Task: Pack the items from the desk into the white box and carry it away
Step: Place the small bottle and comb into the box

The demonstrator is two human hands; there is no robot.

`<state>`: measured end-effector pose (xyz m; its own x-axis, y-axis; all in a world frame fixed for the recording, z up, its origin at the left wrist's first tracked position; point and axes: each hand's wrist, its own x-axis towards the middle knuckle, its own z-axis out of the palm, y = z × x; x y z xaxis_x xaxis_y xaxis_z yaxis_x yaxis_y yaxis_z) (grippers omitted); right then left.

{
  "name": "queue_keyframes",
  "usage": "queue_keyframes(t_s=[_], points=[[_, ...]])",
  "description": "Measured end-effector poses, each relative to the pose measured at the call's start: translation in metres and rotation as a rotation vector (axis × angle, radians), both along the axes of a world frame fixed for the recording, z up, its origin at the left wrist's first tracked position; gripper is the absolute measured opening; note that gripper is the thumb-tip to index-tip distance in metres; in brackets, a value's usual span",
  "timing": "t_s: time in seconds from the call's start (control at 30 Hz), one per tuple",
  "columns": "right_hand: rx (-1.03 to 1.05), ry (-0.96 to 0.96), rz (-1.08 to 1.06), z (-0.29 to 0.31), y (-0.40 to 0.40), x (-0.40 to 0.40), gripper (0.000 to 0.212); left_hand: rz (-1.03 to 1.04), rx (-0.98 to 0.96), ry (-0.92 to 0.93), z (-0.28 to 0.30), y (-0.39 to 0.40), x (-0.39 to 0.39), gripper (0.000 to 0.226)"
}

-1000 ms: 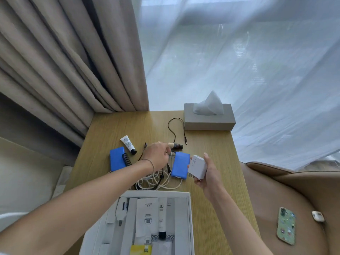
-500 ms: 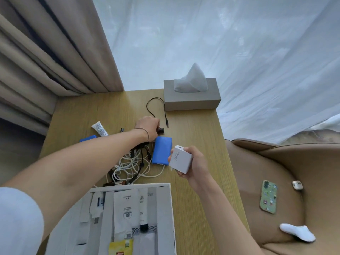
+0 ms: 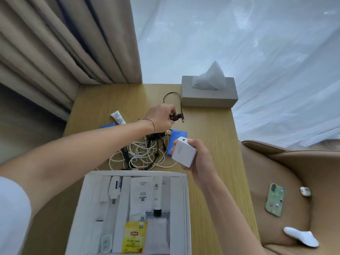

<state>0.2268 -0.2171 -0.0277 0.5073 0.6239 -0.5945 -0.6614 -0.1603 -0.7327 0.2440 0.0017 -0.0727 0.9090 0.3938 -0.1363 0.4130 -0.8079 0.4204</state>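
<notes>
Nearest the camera, the white box [image 3: 186,208] lies open on the wooden desk [image 3: 217,137], its front end cut off by the lower edge of the view. Inside it lie white sachets, a slim white tube with a dark cap [image 3: 157,196], a small white plug-like piece and a yellow Lipton tea bag [image 3: 134,236]. Just beyond its far wall, on the desk, sprawls a tangle of white and black cables [image 3: 141,153], with a blue pouch [image 3: 179,135] partly hidden behind the right hand [image 3: 199,159]. That hand wraps its fingers round a white charger block [image 3: 184,152] marked 120W, held up above the desk near the box's far right corner. The left hand [image 3: 161,116] reaches across past the cables and pinches a small dark item [image 3: 174,116] at the end of a thin black cord [image 3: 173,97], which loops up toward the grey tissue box [image 3: 208,97] at the desk's far edge. Left of that hand lie a small white tube [image 3: 117,117] and a second blue object [image 3: 107,125], mostly covered by the forearm. Beige curtains hang at the left, a sheer white curtain behind the desk. To the right stands a tan armchair [image 3: 276,162] with a green-cased phone [image 3: 275,199], a small earbud case [image 3: 305,191] and a white sock [image 3: 301,236] on its seat.
</notes>
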Motion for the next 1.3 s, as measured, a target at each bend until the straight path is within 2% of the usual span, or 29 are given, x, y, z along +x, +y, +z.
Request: queue_keyframes(t_s=[0.23, 0.3, 0.4, 0.53, 0.77, 0.87, 1.0, 1.2, 1.3], points=[[0.08, -0.021, 0.096, 0.021, 0.016, -0.045, 0.045, 0.204, -0.241, -0.185, 0.042, 0.007, -0.062, 0.035], [0.097, -0.065, 0.16, 0.024, 0.017, -0.058, 0.043, 0.262, -0.3, -0.223, 0.052, 0.007, -0.087, 0.03], [0.1, -0.135, 0.263, 0.026, 0.019, -0.078, 0.055, 0.31, -0.406, -0.262, 0.065, 0.005, -0.13, 0.023], [0.056, -0.164, 0.357, 0.02, 0.022, -0.11, 0.053, 0.394, -0.485, -0.276, 0.074, 0.001, -0.19, 0.033], [-0.28, -0.418, 0.635, -0.001, 0.031, -0.161, 0.023, 0.428, -0.522, -0.256, 0.073, -0.001, -0.267, 0.014], [-0.445, -0.513, 0.718, -0.017, 0.038, -0.18, 0.026, 0.416, -0.528, -0.229, 0.069, -0.005, -0.289, 0.016], [-0.561, -0.589, 0.801, -0.037, 0.047, -0.2, 0.036, 0.413, -0.539, -0.202, 0.065, -0.013, -0.312, 0.025], [-0.726, -0.684, 0.937, -0.057, 0.06, -0.221, 0.027, 0.427, -0.556, -0.221, 0.06, -0.016, -0.338, 0.021], [-0.776, -0.751, 0.936, -0.061, 0.067, -0.225, 0.029, 0.444, -0.567, -0.234, 0.058, -0.012, -0.347, 0.021]])
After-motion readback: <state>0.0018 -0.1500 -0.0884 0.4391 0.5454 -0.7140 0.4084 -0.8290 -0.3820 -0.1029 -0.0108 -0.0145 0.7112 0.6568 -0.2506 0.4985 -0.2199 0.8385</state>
